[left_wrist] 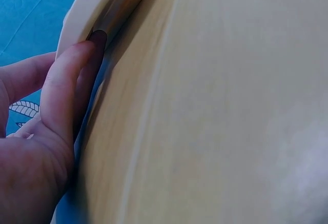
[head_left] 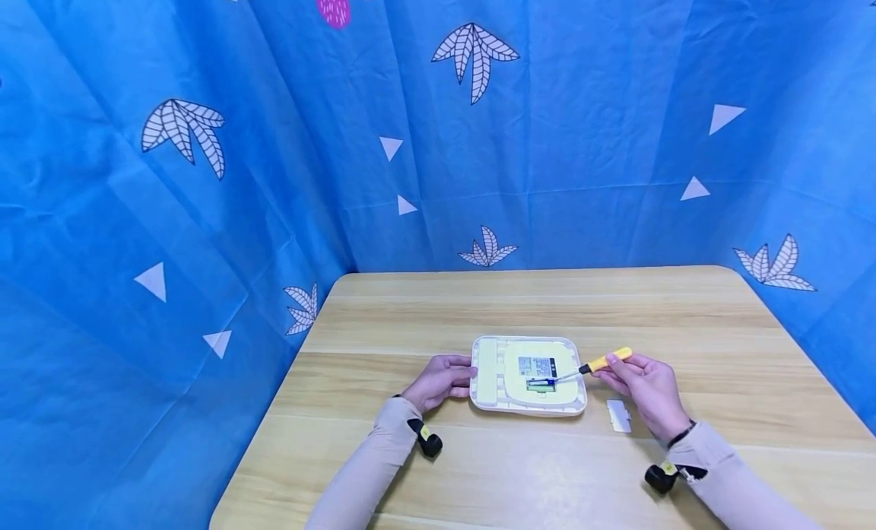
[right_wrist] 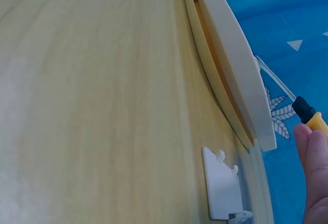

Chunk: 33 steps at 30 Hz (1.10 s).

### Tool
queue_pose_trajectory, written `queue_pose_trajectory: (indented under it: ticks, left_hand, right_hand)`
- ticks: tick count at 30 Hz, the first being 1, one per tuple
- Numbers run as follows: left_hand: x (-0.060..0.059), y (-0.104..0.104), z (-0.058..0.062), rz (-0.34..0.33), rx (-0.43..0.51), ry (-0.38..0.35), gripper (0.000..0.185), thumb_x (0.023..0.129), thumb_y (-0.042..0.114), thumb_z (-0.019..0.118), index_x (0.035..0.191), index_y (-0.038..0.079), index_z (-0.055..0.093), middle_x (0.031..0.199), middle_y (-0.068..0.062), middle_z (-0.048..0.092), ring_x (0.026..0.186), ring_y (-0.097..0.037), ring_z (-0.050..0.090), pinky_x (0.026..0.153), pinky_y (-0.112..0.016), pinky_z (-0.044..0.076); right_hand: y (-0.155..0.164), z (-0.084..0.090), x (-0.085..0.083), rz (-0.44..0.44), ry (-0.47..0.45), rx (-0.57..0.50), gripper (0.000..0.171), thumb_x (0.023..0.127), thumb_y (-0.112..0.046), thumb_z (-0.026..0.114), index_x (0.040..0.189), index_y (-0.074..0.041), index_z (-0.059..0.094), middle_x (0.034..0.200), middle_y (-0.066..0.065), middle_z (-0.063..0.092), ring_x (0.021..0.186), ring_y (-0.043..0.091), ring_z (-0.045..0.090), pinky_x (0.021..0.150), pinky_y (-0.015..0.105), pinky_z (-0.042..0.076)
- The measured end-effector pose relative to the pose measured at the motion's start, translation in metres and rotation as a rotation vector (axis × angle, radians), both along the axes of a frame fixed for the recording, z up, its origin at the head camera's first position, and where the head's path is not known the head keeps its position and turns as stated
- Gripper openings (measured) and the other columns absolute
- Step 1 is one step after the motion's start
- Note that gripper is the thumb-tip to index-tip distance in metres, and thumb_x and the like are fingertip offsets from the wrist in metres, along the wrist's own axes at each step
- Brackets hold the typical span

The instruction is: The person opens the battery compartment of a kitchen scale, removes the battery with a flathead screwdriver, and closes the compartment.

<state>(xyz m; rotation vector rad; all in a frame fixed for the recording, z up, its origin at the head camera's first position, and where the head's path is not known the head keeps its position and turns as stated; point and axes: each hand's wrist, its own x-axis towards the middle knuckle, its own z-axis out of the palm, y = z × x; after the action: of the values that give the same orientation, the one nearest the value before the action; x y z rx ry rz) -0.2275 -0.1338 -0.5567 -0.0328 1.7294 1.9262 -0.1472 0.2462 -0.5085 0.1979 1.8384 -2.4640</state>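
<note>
Right hand (head_left: 646,389) pinches the yellow-handled screwdriver (head_left: 605,361) near the handle's front end, fingers curled round it; the thin shaft slants down and left, its tip at the open battery bay (head_left: 541,383) on the underside of the white device (head_left: 527,374). A blue-ended cell seems to lie in that bay — too small to be sure. In the right wrist view only a fingertip (right_wrist: 312,167) and the black collar of the driver show beside the device's rim.

Left hand (head_left: 441,380) steadies the device at its left edge: fingers loosely bent against the rim, thumb on top as far as the head view shows. The left wrist view has the fingers (left_wrist: 66,90) lying along the rim's side, pressing rather than wrapping.

Handling, as a judgement — the device is a flat, rigid plastic shell, probably light, and smooth enough to skate on the wooden table (head_left: 520,469) if pushed by the driver; holding it by the edge suits it. The small white cover (head_left: 619,416) lies on the table just right of the device, near the right wrist, apart from it; its thin clip tabs (right_wrist: 228,162) look snappable, best lifted by the flat sides.

Pose: both forearms come in low from the near edge, sleeves resting on or near the table, wrists slightly cocked inward, the device lying centred between them.
</note>
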Motion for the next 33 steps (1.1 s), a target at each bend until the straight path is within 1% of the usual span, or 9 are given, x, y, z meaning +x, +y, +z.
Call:
queue_pose_trajectory:
  ticks: [8,16,25,32,33]
  left_hand:
    - [0.0011,-0.0001,0.0021,-0.009,0.004,0.002,0.044,0.097,0.003,0.067,0.137,-0.010,0.055,0.104,-0.009,0.077,0.084,-0.015,0.076,0.071,-0.023,0.066]
    - [0.0007,-0.0001,0.0031,-0.007,0.001,0.004,0.045,0.097,0.003,0.067,0.137,-0.010,0.055,0.105,-0.010,0.077,0.085,-0.015,0.076,0.071,-0.022,0.066]
    - [0.0005,0.0005,0.0025,-0.003,-0.002,-0.004,0.045,0.096,0.003,0.068,0.138,-0.009,0.055,0.105,-0.009,0.077,0.087,-0.015,0.076,0.072,-0.022,0.066]
    - [0.0008,0.0006,0.0028,-0.011,-0.007,0.004,0.045,0.097,0.003,0.067,0.138,-0.010,0.055,0.104,-0.008,0.077,0.087,-0.014,0.076,0.072,-0.022,0.066]
    - [0.0007,0.0007,0.0031,-0.011,-0.006,-0.003,0.045,0.097,0.003,0.067,0.138,-0.010,0.055,0.104,-0.008,0.077,0.087,-0.014,0.076,0.072,-0.022,0.066]
  right_hand:
    - [0.0002,-0.0004,-0.0001,-0.007,0.003,0.002,0.016,0.098,-0.013,0.071,0.109,-0.002,0.071,0.093,0.008,0.081,0.087,0.014,0.080,0.087,0.026,0.063]
    - [0.0009,-0.0018,0.0002,-0.006,-0.005,0.030,0.013,0.099,-0.014,0.069,0.108,-0.005,0.072,0.093,0.005,0.082,0.087,0.013,0.080,0.087,0.025,0.063]
    - [0.0016,-0.0002,0.0020,0.004,-0.001,-0.019,0.012,0.099,-0.013,0.070,0.109,-0.006,0.073,0.095,0.006,0.082,0.089,0.013,0.079,0.087,0.025,0.063]
    - [0.0013,-0.0002,0.0029,-0.004,0.000,-0.022,0.012,0.099,-0.013,0.070,0.108,-0.006,0.073,0.095,0.005,0.081,0.088,0.013,0.079,0.087,0.024,0.063]
    - [0.0013,-0.0002,0.0029,-0.005,0.000,-0.023,0.012,0.099,-0.013,0.070,0.108,-0.006,0.073,0.095,0.005,0.081,0.088,0.013,0.079,0.086,0.024,0.063]
